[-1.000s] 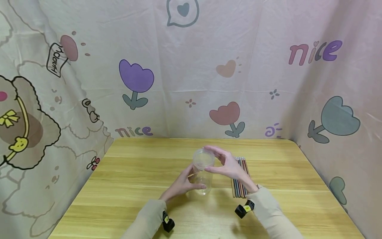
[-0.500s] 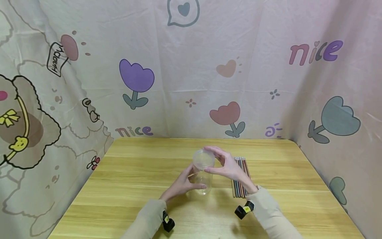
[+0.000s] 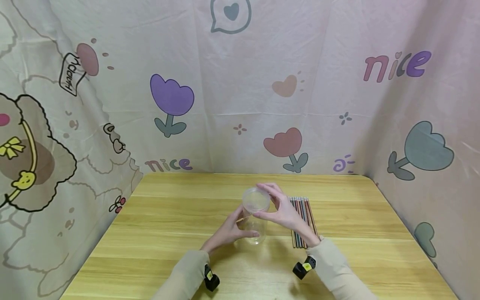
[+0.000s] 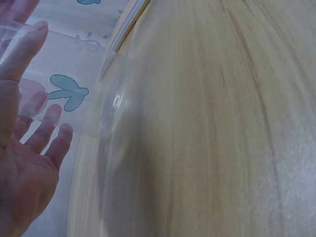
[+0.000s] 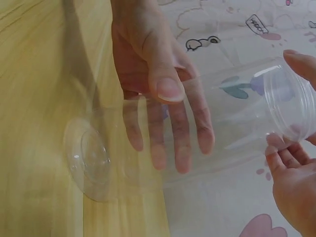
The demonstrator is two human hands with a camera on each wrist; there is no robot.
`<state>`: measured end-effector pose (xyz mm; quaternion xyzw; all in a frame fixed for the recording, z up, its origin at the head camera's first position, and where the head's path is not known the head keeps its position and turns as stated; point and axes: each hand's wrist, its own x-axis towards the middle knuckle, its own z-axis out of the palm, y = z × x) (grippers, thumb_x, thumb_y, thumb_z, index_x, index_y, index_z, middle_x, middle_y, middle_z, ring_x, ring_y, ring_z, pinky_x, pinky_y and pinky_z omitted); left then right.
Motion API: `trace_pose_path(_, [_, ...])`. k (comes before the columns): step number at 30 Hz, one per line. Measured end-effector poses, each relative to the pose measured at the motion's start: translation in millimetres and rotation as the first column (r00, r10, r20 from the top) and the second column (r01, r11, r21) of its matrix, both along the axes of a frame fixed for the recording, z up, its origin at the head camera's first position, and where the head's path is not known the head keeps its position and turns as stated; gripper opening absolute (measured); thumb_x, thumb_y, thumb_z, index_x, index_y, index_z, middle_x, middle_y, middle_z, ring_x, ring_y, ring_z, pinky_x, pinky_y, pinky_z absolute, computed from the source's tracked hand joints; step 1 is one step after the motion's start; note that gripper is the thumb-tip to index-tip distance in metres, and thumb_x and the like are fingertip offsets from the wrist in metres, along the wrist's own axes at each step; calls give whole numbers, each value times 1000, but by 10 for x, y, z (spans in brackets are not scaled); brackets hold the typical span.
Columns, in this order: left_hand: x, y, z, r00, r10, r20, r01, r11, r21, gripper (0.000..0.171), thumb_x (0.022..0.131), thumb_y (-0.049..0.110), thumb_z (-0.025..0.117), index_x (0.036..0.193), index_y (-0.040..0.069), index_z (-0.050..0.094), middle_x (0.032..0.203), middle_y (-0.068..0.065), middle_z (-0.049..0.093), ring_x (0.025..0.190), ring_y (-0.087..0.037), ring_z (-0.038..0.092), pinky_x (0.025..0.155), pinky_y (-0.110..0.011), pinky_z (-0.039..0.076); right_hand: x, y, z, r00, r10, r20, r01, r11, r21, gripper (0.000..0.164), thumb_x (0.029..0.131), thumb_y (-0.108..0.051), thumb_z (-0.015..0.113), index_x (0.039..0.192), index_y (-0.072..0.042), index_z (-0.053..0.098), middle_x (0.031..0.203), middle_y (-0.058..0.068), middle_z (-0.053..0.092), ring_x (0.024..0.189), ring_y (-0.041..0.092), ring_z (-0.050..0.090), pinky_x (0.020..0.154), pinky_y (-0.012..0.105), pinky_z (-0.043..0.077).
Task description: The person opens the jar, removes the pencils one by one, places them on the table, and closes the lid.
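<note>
A clear plastic jar [image 3: 259, 228] stands upright or nearly so near the middle of the wooden table; its round lid [image 3: 256, 201] is on top. My left hand [image 3: 229, 230] holds the jar's body, thumb on the near side and the other fingers round the far side, which show through the plastic in the right wrist view. Up at the rim, my right hand [image 3: 280, 211] grips the lid between thumb and fingers. Through the see-through wall [image 5: 232, 123] I see nothing inside. Whether the jar's base [image 5: 89, 160] touches the table I cannot tell.
Several coloured pencils [image 3: 298, 239] lie side by side right of the jar, partly under my right forearm. The wooden table [image 3: 180, 200] ends at a printed cloth backdrop [image 3: 232, 96]. Each wrist carries a small black camera [image 3: 211, 282].
My right wrist has moved slightly left and the hand has turned a little at the lid, uncovering more of the pencils. The left hand and the jar's body stay where they were.
</note>
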<state>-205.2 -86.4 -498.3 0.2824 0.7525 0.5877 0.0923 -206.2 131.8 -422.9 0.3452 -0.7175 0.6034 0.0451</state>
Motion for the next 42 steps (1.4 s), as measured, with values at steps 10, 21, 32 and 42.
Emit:
trace_pose_path(10, [1, 0, -12, 1000, 10, -1, -10, 1000, -3, 99, 81, 14, 85, 158, 33, 25, 160, -6, 40, 149, -30, 38, 122, -55, 34, 38, -33, 1, 996, -66, 67, 64, 997, 38, 74, 79, -5, 83, 144, -8, 49, 142, 15, 56, 130, 21, 56, 116, 30, 44])
trace_pose_path(21, [-12, -4, -36, 1000, -7, -18, 7, 1000, 9, 97, 83, 15, 83, 158, 33, 25, 162, -5, 39, 149, -30, 36, 121, -55, 36, 125, -157, -45, 969, -245, 41, 242, 968, 71, 84, 73, -15, 91, 145, -10, 49, 138, 11, 56, 127, 29, 55, 113, 53, 44])
trace_pose_path(32, [-7, -3, -13, 1000, -4, -4, 4, 1000, 9, 99, 82, 14, 84, 159, 31, 24, 161, -6, 39, 148, -32, 38, 121, -54, 36, 110, -24, -15, 997, -52, -49, 53, 998, 23, 76, 85, -4, 75, 153, -5, 40, 164, 17, 32, 153, 43, 23, 122, 73, 16])
trace_pose_path(42, [-13, -2, -31, 1000, -6, -1, 6, 1000, 9, 97, 82, 15, 84, 158, 32, 26, 161, -5, 39, 149, -31, 38, 122, -55, 35, 59, 64, -14, 999, -11, 38, 10, 1000, 12, 67, 89, -5, 73, 150, -4, 44, 154, 18, 47, 150, 13, 33, 126, 65, 14])
